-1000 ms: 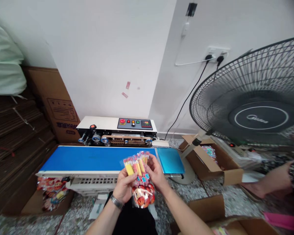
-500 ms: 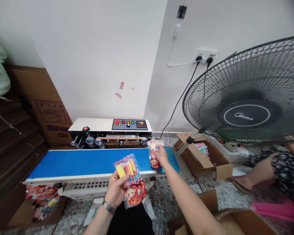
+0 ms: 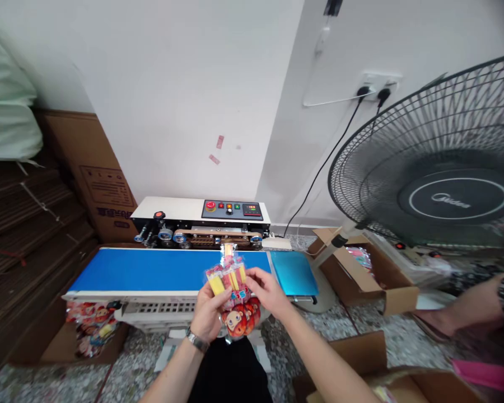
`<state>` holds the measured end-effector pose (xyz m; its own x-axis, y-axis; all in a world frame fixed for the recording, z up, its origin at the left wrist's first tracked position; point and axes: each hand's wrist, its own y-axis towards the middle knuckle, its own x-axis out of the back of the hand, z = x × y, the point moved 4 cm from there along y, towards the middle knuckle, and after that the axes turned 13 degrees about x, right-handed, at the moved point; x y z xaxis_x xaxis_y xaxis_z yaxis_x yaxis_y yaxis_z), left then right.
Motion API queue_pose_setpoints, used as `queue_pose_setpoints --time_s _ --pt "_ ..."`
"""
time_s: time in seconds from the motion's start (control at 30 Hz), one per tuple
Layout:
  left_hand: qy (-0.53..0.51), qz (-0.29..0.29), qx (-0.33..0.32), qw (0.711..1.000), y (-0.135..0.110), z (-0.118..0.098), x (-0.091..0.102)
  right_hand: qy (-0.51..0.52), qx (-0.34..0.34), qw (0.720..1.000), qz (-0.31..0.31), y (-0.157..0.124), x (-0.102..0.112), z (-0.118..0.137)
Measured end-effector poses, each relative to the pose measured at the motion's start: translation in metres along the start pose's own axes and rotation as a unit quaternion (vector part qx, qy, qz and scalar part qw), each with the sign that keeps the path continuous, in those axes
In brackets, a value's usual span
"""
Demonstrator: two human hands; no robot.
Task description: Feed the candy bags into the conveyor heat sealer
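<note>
Two bare hands meet above a dark-clad lap (image 3: 231,372): the left grip (image 3: 210,313), a metal watch (image 3: 197,340) at its wrist, clasps a fan of clear packets (image 3: 239,322) with yellow and pink sticks above red cartoon heads, just this side of the blue belt (image 3: 151,272). The right grip (image 3: 269,291) touches their upper right edge; whether it pinches them I cannot tell. Behind them, one single packet (image 3: 229,252) shows against the belt, its top at the front of the white machine (image 3: 172,207). Right of the belt's blue metal plate (image 3: 293,273) stands a large fan (image 3: 457,193); beyond the machine rises a white wall (image 3: 185,84).
</note>
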<state>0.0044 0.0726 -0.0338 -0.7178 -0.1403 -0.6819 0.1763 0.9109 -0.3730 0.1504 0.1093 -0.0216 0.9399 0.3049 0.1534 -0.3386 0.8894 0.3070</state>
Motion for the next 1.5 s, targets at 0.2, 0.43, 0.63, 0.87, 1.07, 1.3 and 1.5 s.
queue_pose_setpoints --time_s 0.2,0.43,0.63,0.87,1.07,1.3,1.5 --pt "-0.016 -0.031 0.019 0.999 0.0 0.003 0.007 -0.153 -0.029 0.966 -0.206 0.007 0.059 -0.029" --pt "-0.006 -0.054 0.026 0.998 0.001 0.007 0.012 -0.34 -0.135 0.905 -0.219 0.031 0.105 -0.065" --pt "0.027 -0.044 0.0 0.999 0.003 0.003 0.007 -0.317 -0.098 0.928 -0.17 0.045 0.068 -0.054" --pt "0.034 -0.037 -0.019 0.999 0.002 0.001 -0.002 -0.071 0.028 0.997 -0.016 0.008 -0.001 0.0" --pt "0.035 -0.035 -0.023 0.999 0.002 0.002 -0.002 -0.143 0.043 0.981 -0.125 0.001 0.007 0.003" --pt "0.045 -0.076 0.0 0.996 0.002 0.002 0.016 -0.389 -0.11 0.887 -0.221 0.014 0.089 -0.038" --pt "0.046 -0.073 0.007 0.996 0.001 0.009 0.011 -0.445 -0.177 0.857 -0.192 0.04 0.108 -0.068"
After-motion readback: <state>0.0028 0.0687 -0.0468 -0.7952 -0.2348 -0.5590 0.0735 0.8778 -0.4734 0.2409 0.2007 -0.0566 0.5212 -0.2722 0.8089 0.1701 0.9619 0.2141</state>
